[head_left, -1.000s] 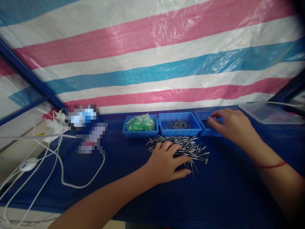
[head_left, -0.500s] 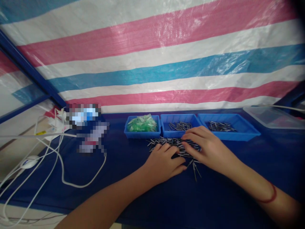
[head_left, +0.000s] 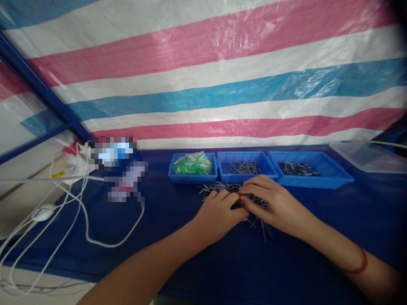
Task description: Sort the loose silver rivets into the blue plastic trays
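Observation:
A heap of thin metal pins point(head_left: 222, 187), like nails or rivets, lies on the blue tabletop between my hands. My left hand point(head_left: 219, 214) rests at the heap's near left side, fingers curled and thumb drawn in. From the right, my right hand point(head_left: 269, 201) reaches over the heap. Its thumb and fingertips come together against the left index finger. Whatever either hand pinches is hidden. A few loose pins point(head_left: 264, 231) stick out toward me below the right hand. More pins point(head_left: 244, 168) lie in the middle blue tray point(head_left: 247, 176), just behind the heap.
The right blue tray point(head_left: 330, 180) also holds metal pins. In the left blue tray point(head_left: 193, 178) is a pile of green plastic pieces point(head_left: 193, 164). White cables point(head_left: 104, 245) loop over the table's left side. A clear plastic lid point(head_left: 365, 159) lies at the back right.
My right hand has dropped slightly toward me, and its fingertips have closed in to meet my left index finger. My left hand has barely moved. The view has shifted slightly.

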A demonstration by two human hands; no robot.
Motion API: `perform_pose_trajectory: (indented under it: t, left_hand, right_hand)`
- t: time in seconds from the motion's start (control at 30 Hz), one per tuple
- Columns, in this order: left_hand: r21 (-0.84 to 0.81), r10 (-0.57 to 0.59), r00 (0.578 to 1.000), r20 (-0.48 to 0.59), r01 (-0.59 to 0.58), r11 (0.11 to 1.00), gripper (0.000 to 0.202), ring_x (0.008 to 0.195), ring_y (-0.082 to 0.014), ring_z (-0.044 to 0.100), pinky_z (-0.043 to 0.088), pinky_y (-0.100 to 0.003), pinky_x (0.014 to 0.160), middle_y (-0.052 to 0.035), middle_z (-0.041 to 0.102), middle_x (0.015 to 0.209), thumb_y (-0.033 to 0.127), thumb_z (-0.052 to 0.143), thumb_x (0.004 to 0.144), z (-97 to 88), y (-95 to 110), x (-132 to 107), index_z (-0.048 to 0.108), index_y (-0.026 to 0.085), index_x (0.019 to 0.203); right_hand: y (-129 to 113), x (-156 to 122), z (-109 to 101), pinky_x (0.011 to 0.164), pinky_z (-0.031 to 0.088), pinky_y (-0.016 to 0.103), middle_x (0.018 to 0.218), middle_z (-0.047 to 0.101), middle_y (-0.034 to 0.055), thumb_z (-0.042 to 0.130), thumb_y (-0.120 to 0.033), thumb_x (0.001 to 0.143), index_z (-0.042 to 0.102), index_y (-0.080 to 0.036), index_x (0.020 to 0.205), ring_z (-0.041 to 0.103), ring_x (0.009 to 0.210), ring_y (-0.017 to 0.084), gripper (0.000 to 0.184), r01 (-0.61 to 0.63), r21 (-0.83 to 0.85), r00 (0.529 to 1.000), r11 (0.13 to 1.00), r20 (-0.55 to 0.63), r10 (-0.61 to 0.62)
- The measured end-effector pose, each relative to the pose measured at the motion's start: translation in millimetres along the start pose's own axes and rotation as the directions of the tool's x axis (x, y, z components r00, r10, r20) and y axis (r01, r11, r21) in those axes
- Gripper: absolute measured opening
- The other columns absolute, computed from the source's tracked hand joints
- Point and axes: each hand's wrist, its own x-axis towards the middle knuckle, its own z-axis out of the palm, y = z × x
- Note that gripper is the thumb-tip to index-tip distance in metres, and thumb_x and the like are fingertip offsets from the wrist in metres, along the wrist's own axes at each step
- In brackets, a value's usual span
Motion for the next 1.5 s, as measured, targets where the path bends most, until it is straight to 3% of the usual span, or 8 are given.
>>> perform_pose_trajectory:
  t: [0.2,0.43,0.57,0.83,1.03,1.3,1.37,1.5]
  left_hand:
    - [-0.268,-0.184,0.979,-0.089,0.154,0.951,0.019,0.09,-0.0178,0.056,0.041,-0.031,0.078,-0.0037,0.064,0.1,0.031,0.045,0.095,-7.7,-4,3,0.059,0.018,0.099]
    - [-0.682,-0.424,0.9,-0.101,0.247,0.688,0.014,0.085,-0.0151,0.062,0.046,-0.026,0.077,-0.0026,0.067,0.093,0.027,0.048,0.093,-10.6,-2,4,0.059,0.018,0.094]
    - [-0.723,-0.431,0.899,-0.083,0.243,0.646,0.016,0.088,-0.0154,0.062,0.046,-0.025,0.08,-0.0026,0.068,0.096,0.028,0.051,0.092,-10.9,-1,3,0.062,0.018,0.097]
    - [-0.708,-0.439,0.897,-0.053,0.276,0.65,0.019,0.083,-0.0156,0.062,0.044,-0.025,0.077,-0.0036,0.069,0.089,0.029,0.051,0.092,-8.2,0,4,0.064,0.016,0.091]
    - [-0.717,-0.426,0.902,-0.072,0.25,0.65,0.018,0.081,-0.0153,0.06,0.043,-0.024,0.073,-0.0027,0.067,0.085,0.032,0.055,0.09,-8.8,2,6,0.065,0.017,0.09]
    - [-0.731,-0.514,0.856,-0.051,0.318,0.603,0.02,0.075,-0.0132,0.059,0.043,-0.023,0.069,-0.0019,0.067,0.087,0.031,0.05,0.091,-12.1,-5,6,0.064,0.017,0.093]
    - [-0.697,-0.492,0.868,-0.06,0.317,0.644,0.021,0.078,-0.0137,0.059,0.044,-0.024,0.073,-0.0026,0.066,0.089,0.032,0.049,0.092,-13.6,-6,5,0.063,0.017,0.098]
    - [-0.477,-0.33,0.943,-0.049,0.268,0.837,0.031,0.097,-0.02,0.055,0.041,-0.033,0.086,-0.0052,0.063,0.106,0.039,0.052,0.09,-18.1,-8,2,0.059,0.019,0.113]
  right_hand:
    - [-1,-2,-2,0.074,0.051,0.033,0.092,0.067,0.0052,0.056,-0.032,0.088,0.062,-0.022,0.097,0.062,0.085,0.019,0.015,-0.17,0.244,0.983,0.955,-0.024,0.181]
    - [-6,-1,8,0.065,0.052,0.028,0.088,0.069,0.0043,0.057,-0.04,0.086,0.066,-0.021,0.093,0.064,0.079,0.018,0.022,-0.324,0.464,0.935,0.825,0.025,0.354]
    - [-8,-2,11,0.067,0.052,0.029,0.089,0.069,0.0043,0.059,-0.04,0.085,0.066,-0.022,0.092,0.064,0.081,0.019,0.021,-0.364,0.553,0.907,0.749,0.028,0.42]
    - [-8,-2,13,0.062,0.049,0.029,0.08,0.066,0.0026,0.064,-0.038,0.081,0.066,-0.023,0.081,0.062,0.075,0.018,0.016,-0.372,0.589,0.874,0.717,-0.039,0.485]
    - [-10,-4,13,0.066,0.048,0.03,0.08,0.065,0.0029,0.063,-0.036,0.082,0.066,-0.023,0.082,0.061,0.076,0.018,0.013,-0.316,0.556,0.906,0.769,-0.062,0.418]
    - [-5,0,3,0.059,0.047,0.029,0.08,0.064,0.0036,0.056,-0.033,0.087,0.064,-0.022,0.087,0.06,0.071,0.017,0.013,-0.244,0.381,0.948,0.892,-0.1,0.302]
    - [-2,1,-4,0.06,0.047,0.029,0.08,0.064,0.0037,0.054,-0.03,0.088,0.063,-0.022,0.086,0.059,0.07,0.016,0.012,-0.184,0.281,0.968,0.942,-0.114,0.223]
    - [18,1,-29,0.069,0.047,0.032,0.084,0.064,0.0059,0.052,-0.028,0.088,0.061,-0.02,0.086,0.06,0.077,0.018,0.012,-0.17,-0.02,0.963,0.985,-0.216,0.161]
